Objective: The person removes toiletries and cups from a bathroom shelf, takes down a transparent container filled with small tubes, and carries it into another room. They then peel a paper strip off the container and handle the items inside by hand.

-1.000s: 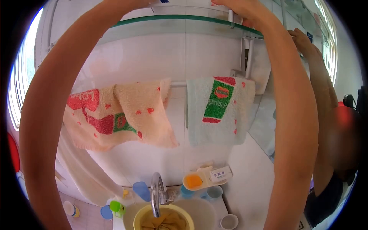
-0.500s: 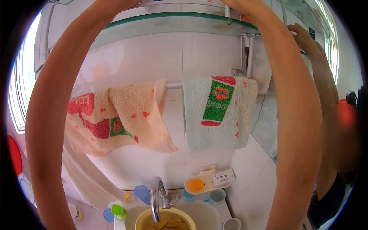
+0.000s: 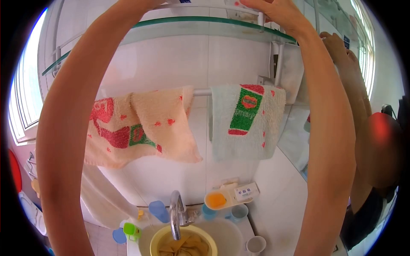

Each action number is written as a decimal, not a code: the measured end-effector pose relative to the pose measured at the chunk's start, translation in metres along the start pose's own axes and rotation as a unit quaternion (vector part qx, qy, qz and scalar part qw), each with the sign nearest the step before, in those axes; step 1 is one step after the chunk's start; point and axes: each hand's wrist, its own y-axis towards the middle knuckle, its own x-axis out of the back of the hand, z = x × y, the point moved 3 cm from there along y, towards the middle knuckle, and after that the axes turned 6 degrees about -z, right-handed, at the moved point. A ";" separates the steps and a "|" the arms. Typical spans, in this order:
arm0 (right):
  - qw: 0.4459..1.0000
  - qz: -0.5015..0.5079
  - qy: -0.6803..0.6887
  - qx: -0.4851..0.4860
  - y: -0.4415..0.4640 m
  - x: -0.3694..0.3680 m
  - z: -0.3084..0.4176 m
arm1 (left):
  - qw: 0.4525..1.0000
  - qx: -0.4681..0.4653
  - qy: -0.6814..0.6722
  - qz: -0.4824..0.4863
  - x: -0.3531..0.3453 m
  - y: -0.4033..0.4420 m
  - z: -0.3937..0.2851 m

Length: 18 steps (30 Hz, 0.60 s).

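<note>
So both arms are way up over the glass shelf point(image 3: 183, 28), and the biggest change from half a second ago is the framing: the shelf's left end has come into view, and more of the right hand point(image 3: 279, 13) shows. Its fingers are loosely bent beside the upright post of the metal rail point(image 3: 205, 6), but can't tell if they're gripping anything. The left hand point(image 3: 150, 3) is mostly cut off by the top edge, so no telling whether it's wide, narrow or holding something.

The shelf is right below both hands, so that's where the handling looks to be, not down at the sink. Stuff down low looks basically unchanged: peach towel point(image 3: 164, 123) and pale blue towel point(image 3: 224, 123) hanging on the bar point(image 3: 202, 92), chrome faucet point(image 3: 175, 215) over the yellow basin point(image 3: 213, 245) with a tan cloth point(image 3: 185, 246) in it. Orange soap point(image 3: 215, 199) is in its dish next to a white soap box point(image 3: 246, 193).
</note>
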 end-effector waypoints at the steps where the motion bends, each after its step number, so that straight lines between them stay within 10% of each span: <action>1: 0.999 0.015 0.025 -0.014 0.001 -0.001 -0.001 | 1.000 0.002 0.004 0.001 0.000 0.002 0.002; 18: 0.959 0.121 -0.211 0.148 0.030 -0.013 0.027 | 0.989 -0.131 0.042 -0.059 0.001 0.011 0.014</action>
